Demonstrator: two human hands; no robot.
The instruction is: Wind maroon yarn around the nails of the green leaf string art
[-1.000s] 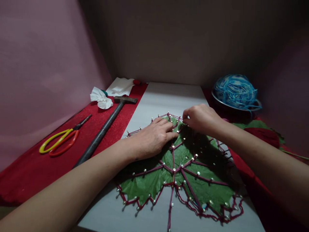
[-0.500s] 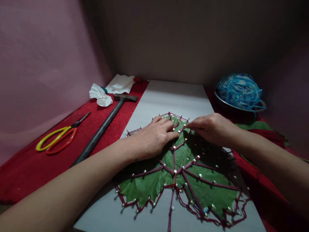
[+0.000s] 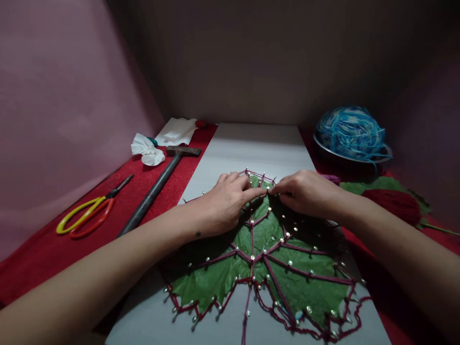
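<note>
A large green leaf point(image 3: 215, 282) lies on a white board point(image 3: 258, 143), ringed with several nails. Purple yarn point(image 3: 305, 273) runs from nail to nail along its veins, and dark red yarn follows its edge. My left hand point(image 3: 230, 196) rests over the leaf's upper left, its index finger stretched to a nail point(image 3: 268, 188) near the top. On the other side of that nail, my right hand point(image 3: 300, 191) is closed in a pinch on the purple yarn, though its fingertips largely hide the strand. The leaf's upper left edge is covered by my left hand.
Left on the red cloth point(image 3: 89, 268) lie scissors point(image 3: 91, 215), a hammer point(image 3: 154, 191) and crumpled white paper point(image 3: 147, 151). At right stand a blue yarn ball point(image 3: 350, 132) in a metal bowl point(image 3: 334, 154), a dark red yarn ball point(image 3: 391, 206) and more leaves point(image 3: 384, 183).
My left index finger has stretched toward the nail near my right fingertips, and my hands have come closer together. The whole view has shifted slightly, showing more of the red yarn ball.
</note>
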